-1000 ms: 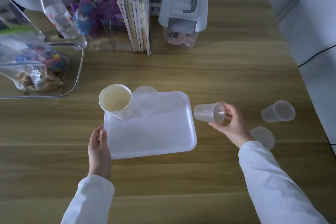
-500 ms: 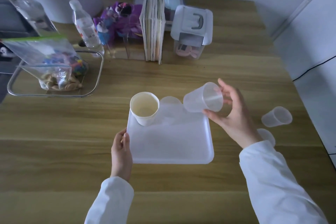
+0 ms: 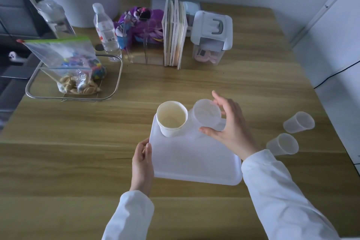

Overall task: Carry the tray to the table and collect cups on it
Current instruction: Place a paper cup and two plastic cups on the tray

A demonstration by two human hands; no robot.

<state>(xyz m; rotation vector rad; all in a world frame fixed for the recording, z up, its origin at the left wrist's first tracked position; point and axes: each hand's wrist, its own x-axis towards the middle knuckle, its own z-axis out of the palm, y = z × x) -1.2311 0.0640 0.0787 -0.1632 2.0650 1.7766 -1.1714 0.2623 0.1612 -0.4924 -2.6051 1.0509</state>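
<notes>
While the left hand point(image 3: 143, 163) grips the near left edge of the white tray point(image 3: 194, 161), thumb on the rim and fingers curled under it, the right hand point(image 3: 229, 126) holds a clear plastic cup point(image 3: 206, 113) over the tray's far end. That hand is partly open: the thumb presses the cup's near side, the forefinger reaches round its far rim, and the other fingers spread loosely to the right. The cup is upright, tipped slightly toward the camera, with its mouth showing. Whether its base touches the tray or another clear cup below it, I cannot tell.

Just left of the right hand's cup, touching or nearly touching it, stands a white paper cup point(image 3: 171, 119) in the tray's far left corner, upright and open at the top. The tray lies flat on the wooden table point(image 3: 78, 161), between the two hands.

Well to the right of the right hand, two more clear cups lie on their sides on the table, one farther away point(image 3: 299, 122) and one nearer point(image 3: 282, 144), close together, both with mouths turned toward the camera.

Beyond the left hand, at the table's far left, a wire basket point(image 3: 116, 76) holds a plastic bag point(image 3: 66, 60) of small things. Behind it stands a water bottle point(image 3: 106, 29), then a row of books point(image 3: 174, 33), and a lidded plastic box point(image 3: 211, 35) beyond the right hand.
</notes>
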